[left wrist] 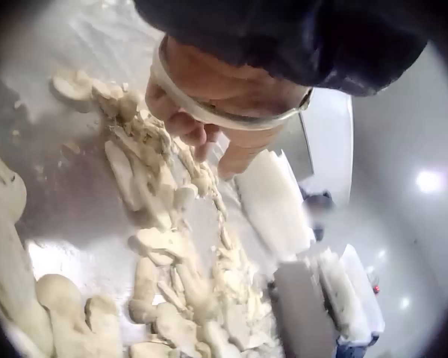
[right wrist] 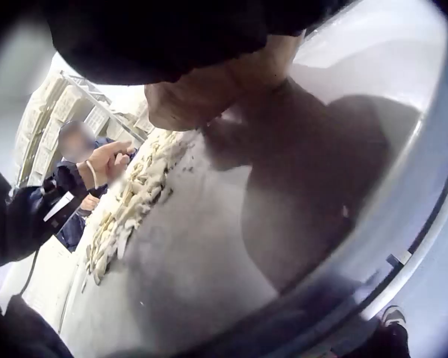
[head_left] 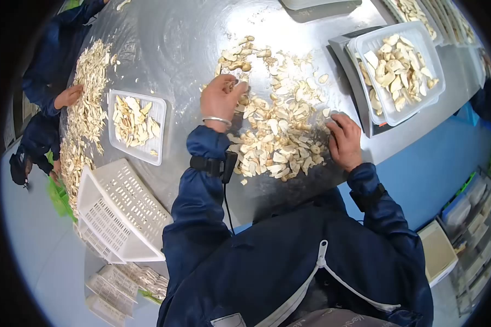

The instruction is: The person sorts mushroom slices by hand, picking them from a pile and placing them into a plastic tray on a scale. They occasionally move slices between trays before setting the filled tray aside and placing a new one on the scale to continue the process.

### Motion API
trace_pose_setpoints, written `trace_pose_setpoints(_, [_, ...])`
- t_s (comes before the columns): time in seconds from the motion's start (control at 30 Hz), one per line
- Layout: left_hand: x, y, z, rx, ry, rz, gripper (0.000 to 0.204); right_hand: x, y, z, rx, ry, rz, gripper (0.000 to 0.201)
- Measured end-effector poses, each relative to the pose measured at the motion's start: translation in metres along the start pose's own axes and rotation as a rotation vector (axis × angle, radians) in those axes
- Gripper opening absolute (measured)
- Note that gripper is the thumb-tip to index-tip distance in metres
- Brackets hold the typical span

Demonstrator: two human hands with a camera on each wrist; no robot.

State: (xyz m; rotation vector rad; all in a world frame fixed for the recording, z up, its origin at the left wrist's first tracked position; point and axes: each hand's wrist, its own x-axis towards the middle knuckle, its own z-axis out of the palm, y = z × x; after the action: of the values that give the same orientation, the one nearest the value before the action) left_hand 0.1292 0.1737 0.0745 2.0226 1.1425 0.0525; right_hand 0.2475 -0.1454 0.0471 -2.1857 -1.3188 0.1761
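Note:
A pile of pale, brown-edged mushroom slices (head_left: 281,139) is spread over the metal table in front of me. My left hand (head_left: 219,101), with a bangle at its wrist, is at the pile's far left part. Its fingers bend down among the slices, and brownish pieces show between thumb and fingers; I cannot tell whether it grips them. In the left wrist view, the fingertips (left wrist: 228,168) point down close over a band of slices (left wrist: 164,246). My right hand (head_left: 345,141) is by the pile's right edge, fingers loosely bent, no slice showing in it. The right wrist view hides its fingertips.
A clear plastic tray of slices (head_left: 398,73) sits on a scale (head_left: 350,82) at the right. To the left are another filled tray (head_left: 136,126), a white basket (head_left: 131,201) and a long heap of slices (head_left: 90,103), where another person's hand (head_left: 68,97) works.

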Motion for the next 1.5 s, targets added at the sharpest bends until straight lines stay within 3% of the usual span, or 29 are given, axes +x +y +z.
trace_pose_setpoints(0.1, [0.004, -0.004, 0.021, 0.249, 0.113, 0.264, 0.023, 0.0, 0.001, 0.0, -0.01, -0.027, 0.001, 0.05])
trace_pose_setpoints(0.23, [0.003, 0.004, 0.029, 0.24, 0.086, 0.311, 0.018, -0.001, 0.001, -0.001, -0.007, -0.03, 0.002, 0.051])
trace_pose_setpoints(0.27, [0.001, 0.003, 0.028, 0.154, 0.084, 0.397, 0.013, 0.0, 0.001, -0.001, -0.007, -0.03, 0.002, 0.051])
trace_pose_setpoints(0.37, [0.001, 0.005, 0.012, -0.625, -0.234, 0.004, 0.007, 0.0, -0.001, -0.003, -0.003, -0.032, 0.015, 0.048])
trace_pose_setpoints(0.43, [0.011, 0.003, 0.002, -1.157, -0.32, 0.02, 0.007, 0.001, -0.001, -0.003, 0.002, -0.031, 0.021, 0.047])
trace_pose_setpoints(0.5, [0.013, 0.01, 0.001, -1.177, -0.159, -0.08, 0.01, 0.0, 0.001, -0.002, 0.008, -0.032, 0.025, 0.045])
trace_pose_setpoints(0.6, [0.032, -0.001, 0.008, -0.517, 0.034, 0.0, 0.018, 0.0, -0.001, -0.004, 0.011, -0.027, 0.027, 0.045])
trace_pose_setpoints(0.7, [0.033, 0.011, 0.01, 0.176, 0.017, 0.164, 0.025, -0.002, 0.002, -0.002, 0.02, -0.045, 0.032, 0.045])
trace_pose_setpoints(0.73, [0.037, 0.001, 0.02, 0.152, 0.132, 0.412, 0.026, -0.002, 0.002, -0.002, 0.021, -0.046, 0.031, 0.045])
trace_pose_setpoints(0.83, [0.03, 0.016, 0.018, 0.466, 0.037, 0.278, 0.024, -0.002, 0.003, -0.004, 0.019, -0.044, 0.027, 0.044])
trace_pose_setpoints(0.97, [0.031, 0.02, 0.012, 0.474, -0.064, 0.189, 0.023, -0.002, 0.003, -0.003, 0.019, -0.044, 0.019, 0.044])
trace_pose_setpoints(1.07, [0.035, -0.005, 0.011, 0.186, -0.098, 0.334, 0.014, -0.001, 0.002, -0.004, 0.018, -0.042, 0.018, 0.044])
trace_pose_setpoints(1.17, [0.028, 0.0, -0.008, -0.348, -0.36, 0.015, 0.006, -0.002, 0.003, -0.003, 0.016, -0.043, 0.021, 0.044])
trace_pose_setpoints(1.2, [0.027, -0.007, -0.011, -0.435, -0.365, 0.054, 0.005, -0.002, 0.003, -0.003, 0.015, -0.044, 0.021, 0.044])
trace_pose_setpoints(1.3, [0.022, -0.016, -0.017, -1.169, -0.375, 0.013, 0.009, -0.002, 0.002, -0.002, 0.022, -0.034, 0.023, 0.045])
trace_pose_setpoints(1.43, [0.027, 0.0, -0.023, -1.465, -0.45, -0.023, 0.012, -0.001, 0.002, -0.002, 0.021, -0.042, 0.03, 0.046])
trace_pose_setpoints(1.47, [0.026, 0.01, -0.017, -1.378, -0.228, -0.105, 0.012, 0.0, 0.002, -0.003, 0.024, -0.044, 0.029, 0.046])
trace_pose_setpoints(1.5, [0.032, 0.004, -0.015, -1.23, -0.217, -0.097, 0.013, 0.0, 0.002, -0.003, 0.028, -0.046, 0.029, 0.046])
